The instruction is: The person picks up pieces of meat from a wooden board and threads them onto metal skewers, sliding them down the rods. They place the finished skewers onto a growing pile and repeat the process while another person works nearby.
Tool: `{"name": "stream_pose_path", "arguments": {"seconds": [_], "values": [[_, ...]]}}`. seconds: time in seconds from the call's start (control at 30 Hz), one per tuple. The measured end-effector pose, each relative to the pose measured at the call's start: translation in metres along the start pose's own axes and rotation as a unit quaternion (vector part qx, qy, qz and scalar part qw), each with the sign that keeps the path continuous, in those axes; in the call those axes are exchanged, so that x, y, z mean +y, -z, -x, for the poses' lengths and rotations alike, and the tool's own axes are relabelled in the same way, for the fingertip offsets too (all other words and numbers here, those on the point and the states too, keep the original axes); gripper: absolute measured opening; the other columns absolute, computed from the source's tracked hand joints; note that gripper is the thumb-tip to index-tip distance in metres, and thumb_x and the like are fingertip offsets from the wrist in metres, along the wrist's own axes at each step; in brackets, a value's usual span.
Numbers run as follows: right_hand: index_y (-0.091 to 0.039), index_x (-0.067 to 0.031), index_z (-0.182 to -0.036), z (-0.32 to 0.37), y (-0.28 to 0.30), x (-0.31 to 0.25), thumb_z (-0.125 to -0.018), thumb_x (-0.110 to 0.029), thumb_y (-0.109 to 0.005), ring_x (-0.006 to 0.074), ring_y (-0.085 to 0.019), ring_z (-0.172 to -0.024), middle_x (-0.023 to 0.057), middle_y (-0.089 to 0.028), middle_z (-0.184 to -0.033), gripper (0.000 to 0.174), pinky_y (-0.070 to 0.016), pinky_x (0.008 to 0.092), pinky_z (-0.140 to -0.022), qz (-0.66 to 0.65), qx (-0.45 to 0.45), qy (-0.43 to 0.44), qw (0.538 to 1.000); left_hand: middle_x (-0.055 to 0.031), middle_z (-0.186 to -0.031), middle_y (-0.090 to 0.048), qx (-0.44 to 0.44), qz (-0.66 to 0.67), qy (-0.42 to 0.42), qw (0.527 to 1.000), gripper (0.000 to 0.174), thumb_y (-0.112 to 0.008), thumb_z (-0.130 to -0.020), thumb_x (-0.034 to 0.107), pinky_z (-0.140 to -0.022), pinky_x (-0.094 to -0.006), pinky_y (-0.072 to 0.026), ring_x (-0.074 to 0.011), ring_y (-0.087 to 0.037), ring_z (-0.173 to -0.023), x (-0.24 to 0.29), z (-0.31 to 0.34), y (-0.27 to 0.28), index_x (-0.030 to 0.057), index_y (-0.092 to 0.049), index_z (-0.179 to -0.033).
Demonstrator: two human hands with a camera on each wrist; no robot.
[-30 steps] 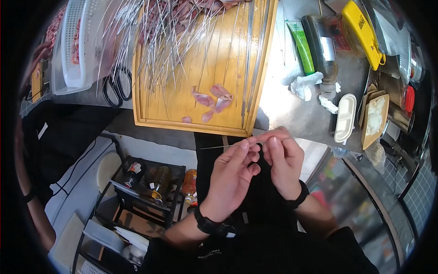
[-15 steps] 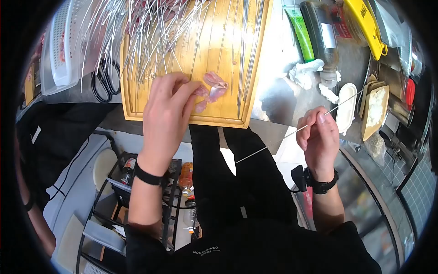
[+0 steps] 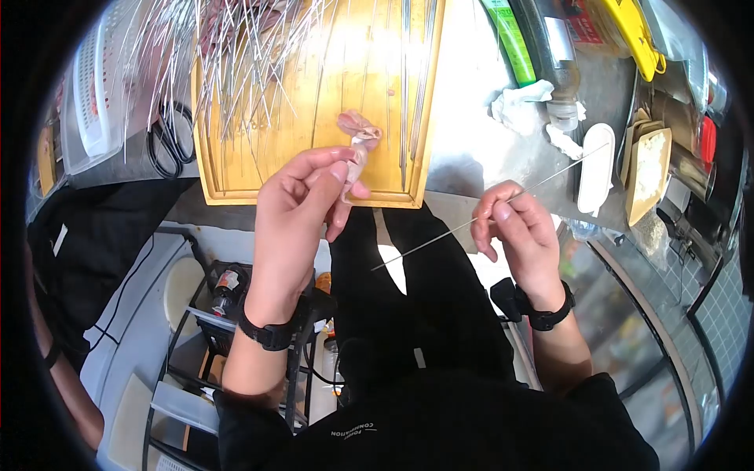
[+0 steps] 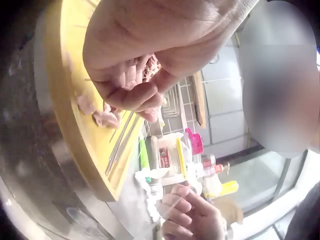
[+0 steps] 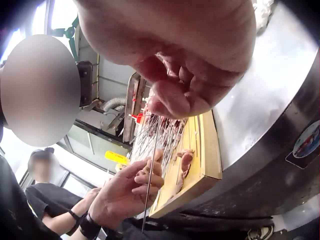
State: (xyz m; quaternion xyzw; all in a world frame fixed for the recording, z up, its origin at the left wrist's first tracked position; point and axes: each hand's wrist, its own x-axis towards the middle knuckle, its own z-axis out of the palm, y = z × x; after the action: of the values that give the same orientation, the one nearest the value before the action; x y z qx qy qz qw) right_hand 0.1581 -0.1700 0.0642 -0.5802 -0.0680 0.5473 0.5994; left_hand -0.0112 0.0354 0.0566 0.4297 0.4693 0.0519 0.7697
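Observation:
In the head view my left hand (image 3: 294, 212) pinches a pale pink piece of meat (image 3: 354, 166) between thumb and fingers, over the front edge of the wooden tray (image 3: 275, 177). Another meat piece (image 3: 360, 125) lies just beyond the fingertips; whether the two touch is unclear. My right hand (image 3: 522, 235), off to the right of the tray, pinches a thin metal skewer (image 3: 428, 241) that slants down toward the left. In the right wrist view the skewer (image 5: 152, 175) runs down from my right fingers, beside my left hand (image 5: 127, 195).
Many skewers (image 3: 243, 63) lie over meat at the tray's back left, with several more along its right side. Black-handled scissors (image 3: 170, 141) are left of it. To the right are crumpled tissue (image 3: 520, 108), a bottle (image 3: 562, 71), a white dish (image 3: 596, 169) and a yellow object (image 3: 635, 39).
The hands, together a second ago, have parted. My left hand went to the tray and now lifts a meat piece near its front edge. My right hand moved right with the skewer, then slightly back left.

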Motion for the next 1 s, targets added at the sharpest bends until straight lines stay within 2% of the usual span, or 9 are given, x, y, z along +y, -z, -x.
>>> {"name": "stream_pose_path", "arguments": {"seconds": [0.27, 0.33, 0.43, 0.57, 0.63, 0.77, 0.83, 0.97, 1.0], "values": [[-0.070, 0.0017, -0.110, 0.001, 0.001, 0.004, -0.105, -0.014, -0.057, 0.0080, -0.058, -0.070, 0.0064, -0.065, -0.094, 0.021, -0.0456, 0.0198, -0.056, 0.116, -0.034, 0.018, 0.992, -0.0065, -0.098, -0.072, -0.012, -0.113, -0.045, 0.993, 0.022, -0.063, -0.100, 0.004, -0.052, -0.0204, -0.0380, -0.0053, -0.050, -0.061, -0.017, -0.006, -0.012, -0.0015, -0.066, -0.121], [-0.072, 0.0011, -0.111, 0.001, 0.000, 0.005, -0.104, -0.014, -0.059, 0.0080, -0.058, -0.069, 0.0063, -0.066, -0.094, 0.022, -0.0457, 0.0197, -0.057, 0.161, -0.018, 0.055, 0.985, -0.0051, -0.094, -0.072, -0.031, -0.215, -0.194, 0.957, 0.024, -0.066, -0.096, 0.002, -0.054, -0.0249, -0.0405, -0.0072, -0.049, -0.060, -0.030, -0.016, -0.011, -0.0008, -0.067, -0.120], [-0.073, -0.0011, -0.113, 0.002, -0.002, 0.004, -0.103, -0.014, -0.059, 0.0075, -0.057, -0.068, 0.0047, -0.066, -0.093, 0.021, -0.0461, 0.0203, -0.058, 0.149, -0.028, 0.029, 0.988, -0.0071, -0.089, -0.069, -0.003, -0.403, -0.246, 0.881, 0.022, -0.068, -0.094, 0.002, -0.055, -0.0295, -0.0419, -0.0112, -0.049, -0.060, -0.016, -0.009, -0.022, 0.0013, -0.070, -0.116], [-0.071, -0.0009, -0.118, 0.006, -0.005, 0.003, -0.102, -0.011, -0.059, 0.0078, -0.058, -0.067, 0.0037, -0.066, -0.089, 0.023, -0.0476, 0.0231, -0.060, 0.204, -0.008, -0.017, 0.979, -0.0096, -0.090, -0.065, 0.032, -0.446, -0.277, 0.851, 0.020, -0.070, -0.090, 0.001, -0.055, -0.0305, -0.0419, -0.0147, -0.050, -0.062, -0.021, -0.012, -0.022, 0.0021, -0.070, -0.110], [-0.070, -0.0008, -0.121, 0.008, -0.006, 0.007, -0.101, -0.009, -0.059, 0.0085, -0.059, -0.067, 0.0042, -0.066, -0.087, 0.024, -0.0480, 0.0245, -0.060, 0.213, 0.007, -0.004, 0.977, -0.0147, -0.099, -0.064, 0.055, -0.462, -0.236, 0.853, 0.017, -0.070, -0.088, -0.001, -0.073, -0.0406, -0.0540, -0.0331, -0.068, -0.083, -0.017, -0.009, -0.021, 0.0002, -0.067, -0.105], [-0.067, -0.0015, -0.128, 0.012, -0.010, 0.020, -0.096, -0.006, -0.065, 0.0182, -0.062, -0.066, 0.0115, -0.065, -0.082, 0.032, -0.0498, 0.0299, -0.061, 0.380, 0.005, 0.113, 0.918, -0.0145, -0.101, -0.064, 0.093, -0.492, -0.269, 0.822, 0.020, -0.071, -0.086, -0.001, -0.074, -0.0410, -0.0545, -0.0335, -0.068, -0.087, -0.020, -0.004, -0.016, 0.0014, -0.065, -0.105], [-0.066, -0.0034, -0.130, 0.017, -0.016, 0.025, -0.093, -0.005, -0.067, 0.0240, -0.061, -0.062, 0.0142, -0.063, -0.079, 0.037, -0.0504, 0.0335, -0.060, 0.427, -0.016, 0.157, 0.890, -0.0091, -0.092, -0.064, 0.121, -0.493, -0.320, 0.800, 0.021, -0.074, -0.085, -0.003, -0.055, -0.0297, -0.0430, -0.0160, -0.049, -0.057, -0.022, -0.005, -0.013, 0.0021, -0.069, -0.105], [-0.066, -0.0029, -0.130, 0.024, -0.023, 0.041, -0.092, -0.003, -0.067, 0.0204, -0.056, -0.054, 0.0093, -0.056, -0.069, 0.038, -0.0478, 0.0333, -0.052, 0.459, -0.045, 0.163, 0.872, -0.0082, -0.089, -0.063, 0.126, -0.472, -0.326, 0.809, 0.021, -0.073, -0.084, -0.005, -0.055, -0.0292, -0.0424, -0.0151, -0.048, -0.057, -0.028, -0.007, -0.008, 0.0018, -0.069, -0.104], [-0.066, -0.0029, -0.130, 0.025, -0.025, 0.042, -0.092, -0.003, -0.067, 0.0204, -0.056, -0.054, 0.0093, -0.056, -0.069, 0.038, -0.0478, 0.0333, -0.052, 0.458, -0.048, 0.160, 0.873, -0.0108, -0.091, -0.063, 0.123, -0.469, -0.315, 0.816, 0.019, -0.072, -0.085, -0.004, -0.062, -0.0335, -0.0481, -0.0238, -0.058, -0.068, -0.027, -0.006, -0.008, 0.0016, -0.068, -0.102]]}}
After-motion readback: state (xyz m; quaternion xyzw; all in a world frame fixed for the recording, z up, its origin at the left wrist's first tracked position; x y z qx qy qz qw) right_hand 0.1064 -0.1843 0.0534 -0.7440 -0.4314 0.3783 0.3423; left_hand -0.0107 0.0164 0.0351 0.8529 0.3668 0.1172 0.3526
